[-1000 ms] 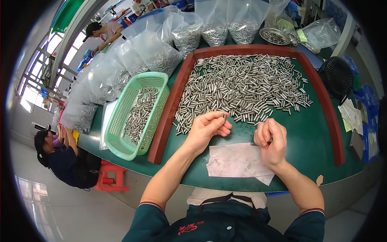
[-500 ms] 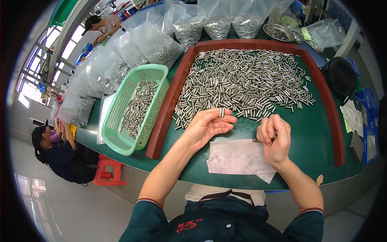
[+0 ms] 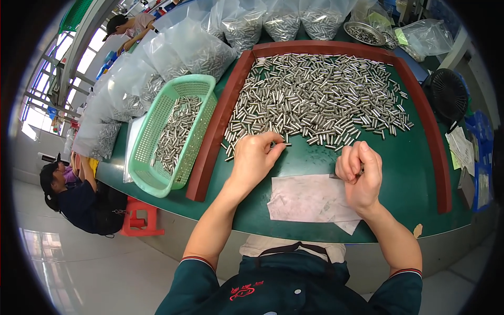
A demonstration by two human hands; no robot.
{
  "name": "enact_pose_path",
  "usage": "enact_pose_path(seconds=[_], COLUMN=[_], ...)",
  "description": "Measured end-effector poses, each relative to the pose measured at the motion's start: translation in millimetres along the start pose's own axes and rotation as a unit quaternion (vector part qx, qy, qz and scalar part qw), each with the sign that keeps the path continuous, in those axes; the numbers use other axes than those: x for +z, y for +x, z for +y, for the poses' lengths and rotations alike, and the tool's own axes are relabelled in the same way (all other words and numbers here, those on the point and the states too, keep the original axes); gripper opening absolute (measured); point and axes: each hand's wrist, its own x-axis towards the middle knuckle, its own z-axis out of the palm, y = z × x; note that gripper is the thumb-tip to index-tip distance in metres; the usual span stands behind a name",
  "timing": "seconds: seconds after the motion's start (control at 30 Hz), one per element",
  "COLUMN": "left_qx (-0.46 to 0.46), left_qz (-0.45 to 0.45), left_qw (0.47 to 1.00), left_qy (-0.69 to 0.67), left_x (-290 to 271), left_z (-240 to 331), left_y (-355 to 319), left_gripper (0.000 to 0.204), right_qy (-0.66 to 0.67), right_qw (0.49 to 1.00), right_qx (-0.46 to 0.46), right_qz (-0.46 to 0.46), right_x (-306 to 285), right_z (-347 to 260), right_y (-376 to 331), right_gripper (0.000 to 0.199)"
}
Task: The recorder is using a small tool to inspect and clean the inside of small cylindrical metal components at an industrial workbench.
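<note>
The small metal cylinders (image 3: 315, 100) lie heaped inside the red-brown frame (image 3: 215, 131), where your left hand (image 3: 254, 157) has just dropped from mid-air to pinch one at the heap's near edge, while your right hand (image 3: 359, 173) stays fisted above the paper sheet (image 3: 307, 199)

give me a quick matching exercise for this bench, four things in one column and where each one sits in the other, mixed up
Things:
1. green basket
2. white cloth
3. black fan
4. clear bags of metal pins

Places:
a. at the table's right edge, outside the red frame
b. left of the red frame, partly filled with metal pins
c. on the green table surface between the two hands, near the front edge
d. along the far and left rim of the table

Pairs: 1-b, 2-c, 3-a, 4-d

The left hand reaches into the loose pins in the red frame; the right hand is curled by the cloth.
</note>
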Motion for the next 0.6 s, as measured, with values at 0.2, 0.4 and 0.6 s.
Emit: enact_pose_path(seconds=[0.2, 0.4, 0.6], left_qx=[0.087, 0.008, 0.09], left_qz=[0.02, -0.025, -0.063], left_qw=[0.996, 0.996, 0.993], left_qy=[0.015, -0.081, -0.047], left_x=[10.2, 3.5, 6.9], left_z=[-3.1, 2.8, 2.4], left_y=[-1.5, -3.9, -9.0], left_gripper=[0.008, 0.007, 0.009], right_qy=[-0.009, -0.005, -0.002], right_qw=[1.0, 1.0, 1.0], right_qx=[0.001, 0.004, 0.007], right_qz=[-0.003, 0.001, -0.003], right_x=[1.7, 0.3, -0.6], right_z=[-0.4, -1.9, 0.4], right_y=[-0.8, -1.8, -0.1], right_gripper=[0.039, 0.039, 0.039])
